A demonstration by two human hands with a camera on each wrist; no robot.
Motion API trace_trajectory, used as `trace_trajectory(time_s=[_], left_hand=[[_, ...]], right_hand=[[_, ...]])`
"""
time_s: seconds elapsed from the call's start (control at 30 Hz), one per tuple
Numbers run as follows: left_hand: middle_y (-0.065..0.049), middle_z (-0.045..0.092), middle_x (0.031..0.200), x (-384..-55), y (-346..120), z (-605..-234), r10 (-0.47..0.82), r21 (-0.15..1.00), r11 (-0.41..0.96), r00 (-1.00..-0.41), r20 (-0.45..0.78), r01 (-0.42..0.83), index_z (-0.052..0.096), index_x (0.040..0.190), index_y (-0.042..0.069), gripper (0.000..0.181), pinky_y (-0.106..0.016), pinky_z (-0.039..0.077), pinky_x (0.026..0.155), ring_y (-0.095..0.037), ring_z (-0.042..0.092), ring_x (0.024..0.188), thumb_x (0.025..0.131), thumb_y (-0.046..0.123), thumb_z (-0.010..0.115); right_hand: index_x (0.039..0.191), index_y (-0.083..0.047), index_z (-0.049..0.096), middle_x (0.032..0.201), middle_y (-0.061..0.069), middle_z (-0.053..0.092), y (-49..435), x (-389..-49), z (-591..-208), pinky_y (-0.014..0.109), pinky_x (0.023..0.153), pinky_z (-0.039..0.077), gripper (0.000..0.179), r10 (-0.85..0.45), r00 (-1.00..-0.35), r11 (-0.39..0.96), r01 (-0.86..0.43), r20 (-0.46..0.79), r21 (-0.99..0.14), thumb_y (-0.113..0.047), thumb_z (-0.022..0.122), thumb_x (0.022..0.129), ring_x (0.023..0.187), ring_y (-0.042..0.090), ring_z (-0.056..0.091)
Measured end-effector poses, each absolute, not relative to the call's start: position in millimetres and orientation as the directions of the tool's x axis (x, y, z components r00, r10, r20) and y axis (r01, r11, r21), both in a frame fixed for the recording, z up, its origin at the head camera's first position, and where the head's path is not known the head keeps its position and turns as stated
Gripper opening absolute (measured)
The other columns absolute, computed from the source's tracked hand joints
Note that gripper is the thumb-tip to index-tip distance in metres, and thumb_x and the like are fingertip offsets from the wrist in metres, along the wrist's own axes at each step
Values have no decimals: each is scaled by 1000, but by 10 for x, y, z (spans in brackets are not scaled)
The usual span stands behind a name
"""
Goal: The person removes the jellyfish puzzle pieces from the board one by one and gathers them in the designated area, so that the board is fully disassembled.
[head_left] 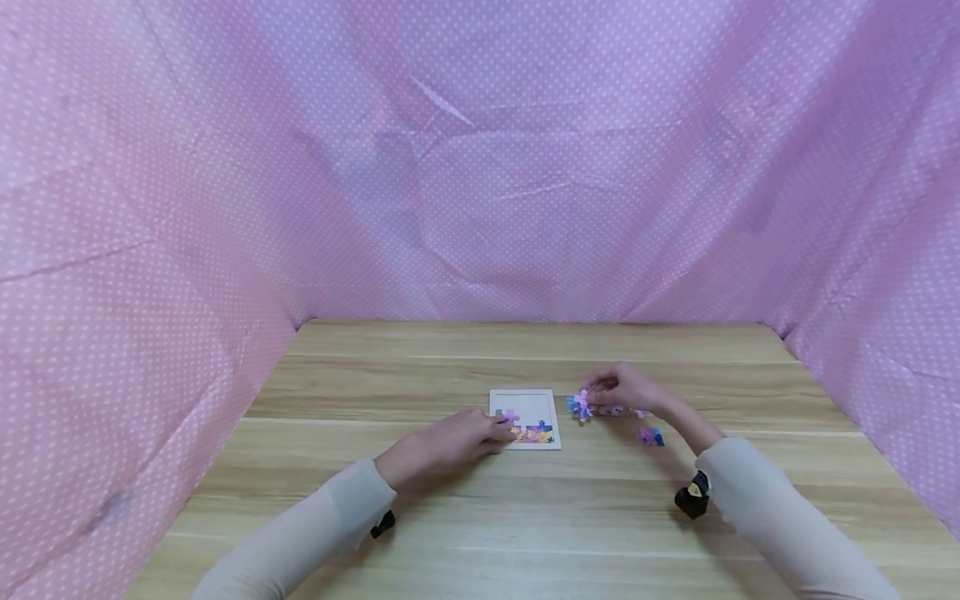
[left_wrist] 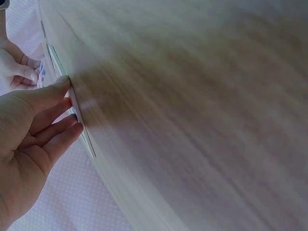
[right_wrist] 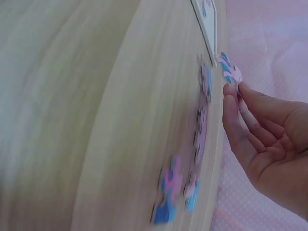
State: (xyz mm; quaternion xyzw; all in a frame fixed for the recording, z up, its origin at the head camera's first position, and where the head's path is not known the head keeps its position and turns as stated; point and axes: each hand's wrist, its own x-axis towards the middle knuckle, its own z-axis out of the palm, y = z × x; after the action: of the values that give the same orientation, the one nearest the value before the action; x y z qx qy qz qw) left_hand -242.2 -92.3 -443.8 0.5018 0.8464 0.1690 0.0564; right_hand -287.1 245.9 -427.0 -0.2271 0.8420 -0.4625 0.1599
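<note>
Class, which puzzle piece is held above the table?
The piece pinched in the right hand; the other loose pieces lie on the table.

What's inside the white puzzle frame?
In the white frame, puzzle pieces lie along the near edge and left side; the far part looks bare. The left hand hides whatever is in the near left corner.

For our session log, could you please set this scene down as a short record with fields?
Surface: light wood-grain table
Backdrop: pink fabric with white dots
Workpiece: flat white four-sided puzzle tray, partly filled with multicoloured jigsaw pieces
Left hand: fingers touching the tray at its near left part
Right hand: pinching a pink-and-blue jigsaw piece, right of the tray
Loose: several pink, purple and blue jigsaw pieces, on the table right of the tray
</note>
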Motion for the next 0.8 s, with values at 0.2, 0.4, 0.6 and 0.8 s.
trace_trajectory(time_s=[0.2, 0.4, 0.6, 0.8], left_hand=[[-1, 69, 125, -2428, -922, -4421, 866, 355, 438, -493, 79, 826, 73, 122, 14, 24, -14, 48, 81, 3, 60, 92, 102, 13, 61], [-3, 68, 126, -2430, -922, -4420, 871, 351, 420, -480, 102, 837, 73, 123, 13, 25, -21, 51, 88, -3, 64, 103, 101, 12, 62], [-3, 66, 129, -2429, -933, -4413, 862, 372, 443, -502, 73, 816, 72, 126, 15, 27, -16, 48, 82, 2, 59, 91, 101, 14, 61], [-1, 68, 126, -2426, -931, -4421, 865, 381, 437, -497, 70, 815, 73, 124, 14, 25, -15, 46, 77, 2, 56, 83, 101, 13, 62]], right_hand=[[105, 17, 65, 91, 20, 73, 2602, -2827, -4232, 31, 70, 60, 18, -536, -839, 474, -203, -98, -857, 5, 67, 92, 79, 22, 71], [98, 15, 67, 85, 19, 72, 2732, -2743, -4237, 33, 66, 60, 13, -559, -817, 478, -175, -144, -861, 6, 70, 90, 73, 21, 71], [96, 13, 68, 82, 16, 72, 2783, -2687, -4283, 33, 63, 60, 12, -574, -800, 493, -167, -175, -854, 5, 72, 88, 70, 22, 70], [93, 11, 72, 80, 14, 73, 2790, -2657, -4314, 26, 57, 56, 11, -588, -799, 515, -248, -127, -821, 3, 76, 86, 67, 13, 66]])
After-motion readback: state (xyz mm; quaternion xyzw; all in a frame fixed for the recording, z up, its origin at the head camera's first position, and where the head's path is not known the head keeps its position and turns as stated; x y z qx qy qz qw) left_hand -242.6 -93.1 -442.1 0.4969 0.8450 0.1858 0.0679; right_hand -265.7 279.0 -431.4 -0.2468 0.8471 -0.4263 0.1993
